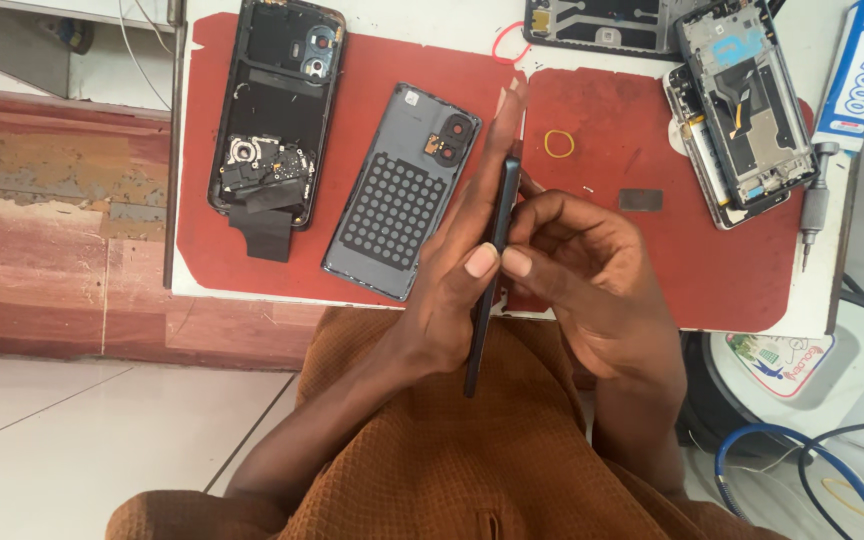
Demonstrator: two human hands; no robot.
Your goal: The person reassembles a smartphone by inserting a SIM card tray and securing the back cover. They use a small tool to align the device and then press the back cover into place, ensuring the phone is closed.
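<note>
Both my hands hold a thin dark phone panel [485,300] edge-on above the table's near edge. My left hand [452,290] grips it from the left with fingers stretched up along it. My right hand [587,270] pinches it from the right; both thumbs meet on its edge. Just left of my hands a grey phone back cover [397,195] with a dotted pad lies on the red mat [207,240]. Farther left lies an opened black phone body [272,110] with its parts exposed.
At the back right, stacked phone frames [742,110] lie beside a screwdriver [812,205] and a white glue tube [860,75]. A yellow rubber band [558,144], a red one [508,45] and a small dark chip [641,200] rest on the mat. Cables [752,450] hang at lower right.
</note>
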